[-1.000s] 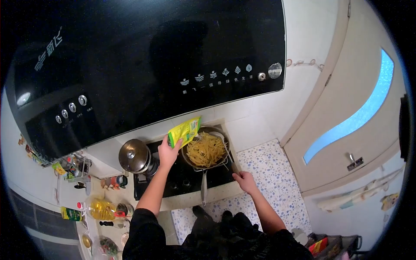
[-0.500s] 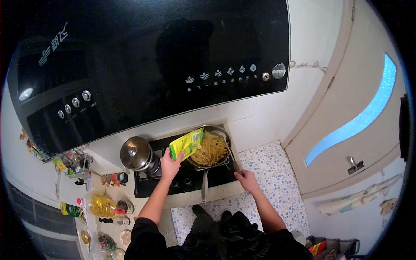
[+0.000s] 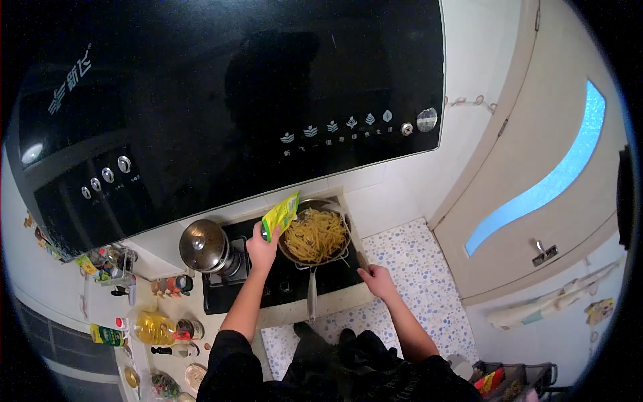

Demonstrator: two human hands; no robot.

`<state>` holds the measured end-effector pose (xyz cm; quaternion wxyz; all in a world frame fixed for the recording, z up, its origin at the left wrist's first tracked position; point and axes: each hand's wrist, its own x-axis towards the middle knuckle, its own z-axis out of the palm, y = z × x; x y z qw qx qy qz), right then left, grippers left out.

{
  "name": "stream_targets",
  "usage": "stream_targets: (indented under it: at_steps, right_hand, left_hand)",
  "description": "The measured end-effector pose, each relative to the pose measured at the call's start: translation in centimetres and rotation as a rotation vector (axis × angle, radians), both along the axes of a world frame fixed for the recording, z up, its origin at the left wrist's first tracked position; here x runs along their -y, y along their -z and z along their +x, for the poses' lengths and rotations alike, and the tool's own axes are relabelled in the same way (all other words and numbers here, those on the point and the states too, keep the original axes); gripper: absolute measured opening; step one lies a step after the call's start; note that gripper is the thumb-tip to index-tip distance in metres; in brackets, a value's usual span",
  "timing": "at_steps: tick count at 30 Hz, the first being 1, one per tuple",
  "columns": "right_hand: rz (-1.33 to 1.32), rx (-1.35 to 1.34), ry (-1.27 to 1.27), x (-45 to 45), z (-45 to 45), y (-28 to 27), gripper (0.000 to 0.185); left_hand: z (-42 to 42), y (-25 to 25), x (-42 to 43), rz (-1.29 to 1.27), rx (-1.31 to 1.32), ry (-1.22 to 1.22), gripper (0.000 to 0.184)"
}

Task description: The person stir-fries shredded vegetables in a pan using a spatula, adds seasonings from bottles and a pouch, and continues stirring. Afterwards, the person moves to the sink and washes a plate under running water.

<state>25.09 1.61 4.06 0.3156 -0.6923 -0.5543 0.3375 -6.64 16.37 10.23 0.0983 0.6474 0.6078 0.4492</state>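
A yellow-green packet [image 3: 281, 213] is gripped at its lower left end by my left hand [image 3: 262, 248], tilted over the left edge of a pan [image 3: 287, 251]. Yellow strips of food [image 3: 315, 236] fill the pan, which sits on the black stove [image 3: 328, 280] with its handle towards me. My right hand [image 3: 378, 279] is closed on the handle of a spatula [image 3: 362, 260] at the pan's right side. The spatula's head rests at the pan's upper right.
A lidded pot [image 3: 204, 246] stands on the left burner. An oil bottle [image 3: 153, 327], jars and a plate [image 3: 195, 376] are on the left counter. The range hood [image 3: 234, 100] hangs above the stove, and a door [image 3: 536, 167] is at the right.
The packet in my left hand has turned steeper and narrower to the camera, and it covers less of the food. My right hand keeps its hold. The whole view has shifted slightly.
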Motion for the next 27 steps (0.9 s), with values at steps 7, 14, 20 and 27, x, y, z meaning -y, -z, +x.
stream_targets:
  at_steps: [7, 14, 20, 27]
  right_hand:
    - [0.014, -0.018, 0.029, -0.1, -0.2, -0.5, 0.047]
    - [-0.023, 0.002, 0.036, -0.3, -0.1, -0.4, 0.048]
    - [-0.035, 0.059, 0.016, -0.3, -1.2, -0.8, 0.048]
    - [0.007, 0.227, -0.063, -1.5, -3.8, 1.4, 0.043]
  left_hand:
    - [-0.8, 1.0, 2.7, 0.015, -0.122, 0.076, 0.045]
    - [3.3, 1.0, 1.9, -0.094, 0.349, 0.063, 0.038]
    - [2.1, 3.9, 0.4, -0.202, 0.895, -0.086, 0.035]
    - [-0.6, 5.0, 2.1, -0.449, 1.569, -0.186, 0.035]
